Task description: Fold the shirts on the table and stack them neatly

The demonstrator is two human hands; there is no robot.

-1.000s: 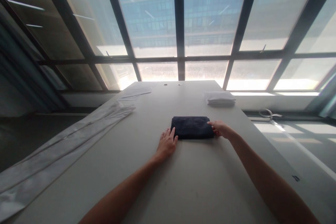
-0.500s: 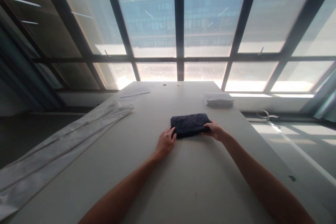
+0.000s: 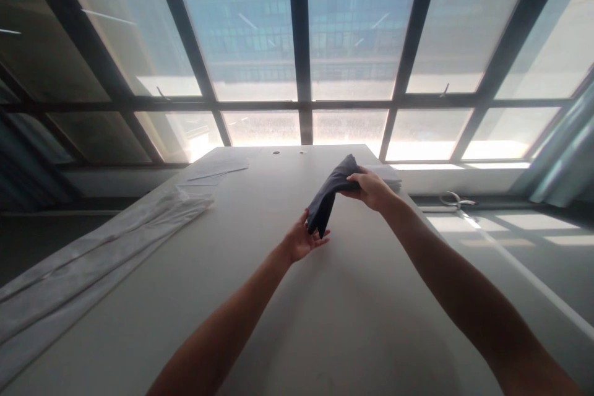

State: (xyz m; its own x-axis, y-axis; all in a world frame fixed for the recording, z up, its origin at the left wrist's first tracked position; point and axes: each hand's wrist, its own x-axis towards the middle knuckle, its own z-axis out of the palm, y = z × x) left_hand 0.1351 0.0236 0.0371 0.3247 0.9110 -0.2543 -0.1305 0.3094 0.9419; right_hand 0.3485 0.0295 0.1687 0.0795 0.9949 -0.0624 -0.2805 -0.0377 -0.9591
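A folded dark navy cloth (image 3: 330,189) hangs tilted above the white table (image 3: 260,247), its right end higher than its left. My right hand (image 3: 369,189) grips the raised right end, thumb on top and fingers beneath. At the lower left end is my left hand (image 3: 304,238), with the cloth between thumb and fingers and some fingertips showing below it. Behind my right hand, a stack of folded white cloth (image 3: 392,176) is partly hidden.
Long crumpled white fabric (image 3: 116,260) runs along the table's left side. White sheets (image 3: 218,167) lie at the far left. A white coiled cable (image 3: 452,200) rests on the floor at right, near tall windows (image 3: 348,43) and a curtain (image 3: 552,161).
Both hands have lifted the navy cloth off the table. Its right end has risen and swung away from me, and it now bends in the middle. The view has shifted slightly right.
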